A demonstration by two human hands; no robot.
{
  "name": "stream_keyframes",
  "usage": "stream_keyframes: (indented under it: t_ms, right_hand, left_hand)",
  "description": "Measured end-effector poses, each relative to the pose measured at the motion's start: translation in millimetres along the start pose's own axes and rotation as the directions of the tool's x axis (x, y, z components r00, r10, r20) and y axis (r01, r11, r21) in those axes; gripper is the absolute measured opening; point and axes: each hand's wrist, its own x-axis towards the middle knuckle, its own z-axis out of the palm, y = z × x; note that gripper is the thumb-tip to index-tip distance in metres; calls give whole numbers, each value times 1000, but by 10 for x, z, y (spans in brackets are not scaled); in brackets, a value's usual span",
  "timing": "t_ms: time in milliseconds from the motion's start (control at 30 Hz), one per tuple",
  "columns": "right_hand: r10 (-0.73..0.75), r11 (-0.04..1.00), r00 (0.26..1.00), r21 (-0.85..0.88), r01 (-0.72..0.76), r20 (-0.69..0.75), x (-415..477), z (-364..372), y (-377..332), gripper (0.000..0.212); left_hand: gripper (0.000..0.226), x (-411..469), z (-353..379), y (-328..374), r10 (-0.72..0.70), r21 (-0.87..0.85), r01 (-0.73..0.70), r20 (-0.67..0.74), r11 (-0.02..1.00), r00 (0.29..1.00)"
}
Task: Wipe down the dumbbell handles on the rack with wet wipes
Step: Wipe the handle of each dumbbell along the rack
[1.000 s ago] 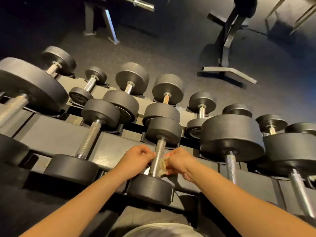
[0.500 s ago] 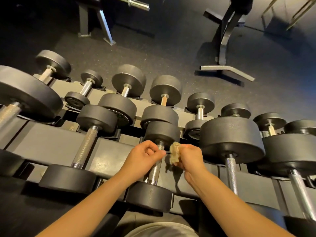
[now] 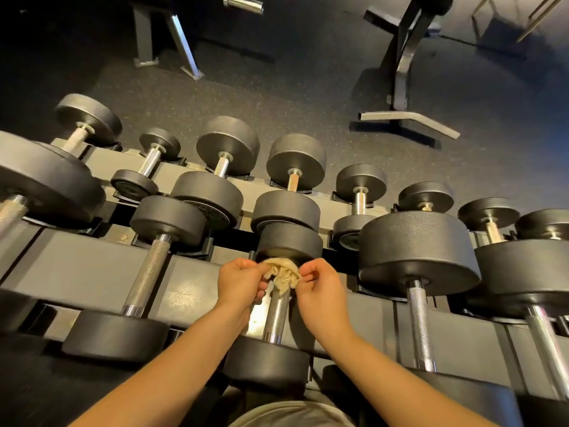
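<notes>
Atop the handle, crumpled wipe pinched between both hands' fingers

The wipe I pinch is crumpled tan. The handle shines silver with fine knurling. The dumbbell heads are pebbled black.

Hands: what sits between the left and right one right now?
In the head view, the crumpled wipe lies between the left hand and right hand, both pinching it, draped over the far end of the dumbbell handle.
</notes>
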Motion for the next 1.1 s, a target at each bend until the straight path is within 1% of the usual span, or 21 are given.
stream_keyframes:
  t_ms: [67, 167, 200, 267, 333, 367, 433, 500, 567, 633, 700, 767, 867, 933, 1000, 1067, 1100]
  right_hand:
    - [-134, 979, 989, -145, 142, 70, -47, 10, 9, 23]
    - [-218, 927, 958, -266, 263, 186, -82, -12, -8, 34]
    - [-228, 911, 949, -296, 287, 217, -82, -19, -17, 36]
    - [-224, 890, 941, -341, 303, 252, -49, -30, -33, 37]
    - [-156, 920, 955, -314, 232, 251, 11, -43, -35, 31]
    - [-90, 954, 967, -259, 153, 240, 43, -51, -29, 28]
    - [69, 993, 970, -111, -44, 232, 99, -69, -17, 28]
    - [150, 988, 957, 1, -155, 249, 126, -61, 10, 27]
    - [168, 979, 954, 72, -191, 248, 135, -30, 20, 23]
    - [198, 964, 957, 134, -229, 210, 148, 14, 21, 23]
    - [237, 945, 957, 188, -267, 168, 174, 43, 21, 21]
    - [266, 930, 953, 220, -293, 145, 196, 60, 19, 20]
    - [315, 899, 938, 270, -344, 147, 227, 55, 7, 20]
    - [373, 847, 913, 339, -409, 168, 255, 36, -16, 19]
    - [450, 768, 868, 406, -495, 208, 286, 24, -48, 16]
    - [508, 707, 823, 421, -567, 256, 312, 1, -76, 13]
    - [522, 695, 807, 412, -590, 275, 323, -14, -84, 12]
  left_hand:
    - [3, -28, 38, -13, 33, -32, -33, 4, 999, 999]
    - [9, -82, 80, -37, 110, -3, -110, 76, 994, 991]
    - [12, -102, 92, -28, 138, 35, -142, 109, 989, 984]
    - [27, -98, 133, -10, 205, 184, -231, 152, 955, 967]
    - [38, -50, 157, -14, 276, 331, -308, 141, 892, 951]
    - [41, -34, 162, -2, 291, 363, -320, 135, 875, 947]
    - [41, -16, 162, 24, 281, 387, -318, 150, 866, 948]
    - [39, -10, 137, 54, 256, 384, -307, 180, 871, 950]
    - [33, 2, 96, 72, 203, 310, -263, 213, 914, 956]
    - [25, 47, 30, 52, 90, 157, -131, 248, 979, 965]
    - [23, 68, -8, 37, -10, 49, -4, 285, 999, 959]
    - [24, 58, -2, 29, -39, 63, 21, 309, 998, 950]
    - [24, -2, 26, 47, 1, 175, -65, 343, 982, 939]
    - [32, -39, 64, 59, 102, 301, -212, 343, 930, 934]
    - [43, -37, 129, 66, 244, 468, -354, 281, 810, 928]
    - [48, -40, 208, 93, 352, 629, -411, 225, 660, 909]
    - [48, -33, 236, 89, 387, 668, -426, 217, 610, 896]
